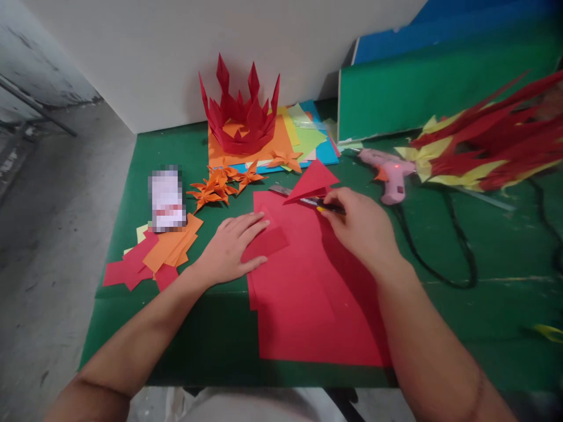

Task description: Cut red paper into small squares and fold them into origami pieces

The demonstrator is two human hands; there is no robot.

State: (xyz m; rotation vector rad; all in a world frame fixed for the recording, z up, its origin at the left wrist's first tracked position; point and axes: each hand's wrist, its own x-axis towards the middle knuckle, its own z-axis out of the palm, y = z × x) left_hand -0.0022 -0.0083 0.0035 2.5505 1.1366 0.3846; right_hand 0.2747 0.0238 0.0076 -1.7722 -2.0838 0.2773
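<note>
Sheets of red paper [303, 293] lie overlapped on the table in front of me. My left hand [237, 243] rests on their left edge with its fingers spread, beside a small red paper piece [266, 243]. My right hand [358, 225] is closed around a utility knife [312, 201] with a dark body and a bit of yellow, its front pointing left over the red sheets. Just beyond the knife stands a folded red paper triangle [314, 179], partly lying over it. A grey metal strip [280, 190] shows at the top edge of the red paper.
Behind are a red paper crown [241, 138], coloured sheets [285, 138] and several orange paper flowers [215, 187]. A blurred-out phone-like object [167, 199] and paper scraps [171, 249] lie left. On the right are a pink glue gun [391, 173] with a cord and a red-yellow paper piece [484, 140].
</note>
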